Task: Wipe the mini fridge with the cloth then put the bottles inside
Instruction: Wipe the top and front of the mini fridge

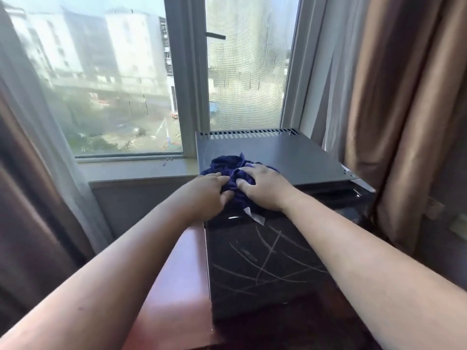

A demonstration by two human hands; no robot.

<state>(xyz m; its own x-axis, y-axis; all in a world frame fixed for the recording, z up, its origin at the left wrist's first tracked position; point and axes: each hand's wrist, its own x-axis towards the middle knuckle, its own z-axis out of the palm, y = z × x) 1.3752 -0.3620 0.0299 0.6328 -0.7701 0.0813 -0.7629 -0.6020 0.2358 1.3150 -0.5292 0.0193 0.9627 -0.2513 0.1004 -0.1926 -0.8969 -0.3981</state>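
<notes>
Two hands: both rest on one crumpled dark blue cloth (233, 173) at the front edge of the fridge top.
Left hand (206, 194): bare, fingers curled, pinching the left side of the bunched cloth between thumb and fingertips.
Right hand (265, 185): bare, palm down, fingers spread and pressed onto the cloth, thumb tucked into its folds; gripping the fabric loosely rather than lying open.
Cloth: bunched up, lying on the fridge top near its front left corner, part of it hanging just over the front edge; a small white tag (254, 215) shows below the hands.
Mini fridge (283, 155): black box with a flat matte grey-black metal top, a row of vent slots along the rear edge, and a glossy black door face crossed by pale curved lines.
Fridge position: stands in front of a grey-framed window (187, 79), touching or just beside the sill.
Reddish wooden surface (174, 281): just beside the fridge on its left.
Brown curtain (394, 97): hangs to the right of the fridge.
Bottles: none can be made out in this view.
</notes>
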